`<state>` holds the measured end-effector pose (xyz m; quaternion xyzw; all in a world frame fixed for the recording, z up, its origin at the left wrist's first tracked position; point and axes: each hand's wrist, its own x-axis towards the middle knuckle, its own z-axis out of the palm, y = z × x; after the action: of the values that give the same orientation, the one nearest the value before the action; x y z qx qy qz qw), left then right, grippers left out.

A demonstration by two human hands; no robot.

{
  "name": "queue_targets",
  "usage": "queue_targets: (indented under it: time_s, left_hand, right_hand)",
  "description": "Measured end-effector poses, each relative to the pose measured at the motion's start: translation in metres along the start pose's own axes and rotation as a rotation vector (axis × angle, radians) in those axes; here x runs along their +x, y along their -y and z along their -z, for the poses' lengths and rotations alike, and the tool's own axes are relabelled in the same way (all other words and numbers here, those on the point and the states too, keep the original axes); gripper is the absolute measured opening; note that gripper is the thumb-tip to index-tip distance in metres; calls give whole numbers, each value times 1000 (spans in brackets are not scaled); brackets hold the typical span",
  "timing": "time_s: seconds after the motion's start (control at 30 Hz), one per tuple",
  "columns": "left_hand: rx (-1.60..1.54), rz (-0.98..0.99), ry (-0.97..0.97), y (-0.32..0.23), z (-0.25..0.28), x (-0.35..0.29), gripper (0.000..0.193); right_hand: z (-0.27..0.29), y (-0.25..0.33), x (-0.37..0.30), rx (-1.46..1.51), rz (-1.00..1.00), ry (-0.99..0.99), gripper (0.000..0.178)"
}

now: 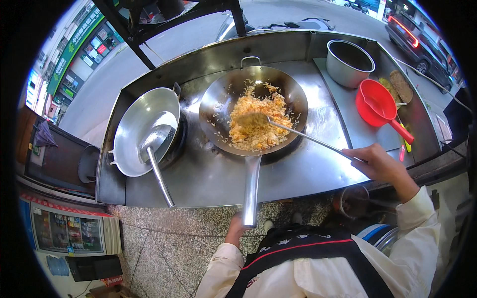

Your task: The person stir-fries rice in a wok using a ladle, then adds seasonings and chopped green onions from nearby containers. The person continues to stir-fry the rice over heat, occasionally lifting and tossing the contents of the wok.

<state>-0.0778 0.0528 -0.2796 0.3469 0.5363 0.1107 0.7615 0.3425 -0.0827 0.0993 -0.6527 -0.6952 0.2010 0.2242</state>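
Observation:
My right hand (375,161) is closed around the long metal handle of a ladle (308,135). Its rice-coated head rests among orange-yellow fried rice (258,139). The rice fills the middle of a steel wok (211,107), with loose grains up the sides. The wok's tubular handle (252,191) points toward me past the counter edge. My left hand (236,227) is low beside the end of that handle; its fingers are mostly hidden, so I cannot tell whether it touches it.
To the left, a silver two-eared pan (130,124) holds a perforated skimmer (159,181). At right stand a deep metal pot (343,77), a red plastic dipper (372,111) and a brown scrubber (400,85). A raised metal rim (278,37) borders the steel counter (208,184).

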Motion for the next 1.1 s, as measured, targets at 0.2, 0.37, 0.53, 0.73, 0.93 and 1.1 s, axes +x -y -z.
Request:
queue_targets:
  time_s: [0.2, 0.37, 0.53, 0.73, 0.93, 1.1]
  left_hand:
    - [-114, 54, -48, 26, 12, 14, 30]
    - [-96, 120, -34, 22, 13, 3, 32]
    - [-116, 139, -63, 20, 13, -1, 33]
    - [-95, 141, -73, 28, 16, 2, 32]
    - [-74, 138, -82, 25, 13, -1, 32]
    - [-7, 113, -72, 19, 10, 0, 32]
  right_hand:
    - [-32, -6, 28, 2, -132, -146, 33]
    - [-42, 10, 16, -130, -135, 43, 36]
    - [-43, -4, -1, 163, -192, -3, 39]
    - [-33, -23, 14, 517, -406, -167, 35]
    - [-33, -23, 21, 576, -533, -190, 35]
    - [-39, -22, 19, 566, -541, -181, 35]
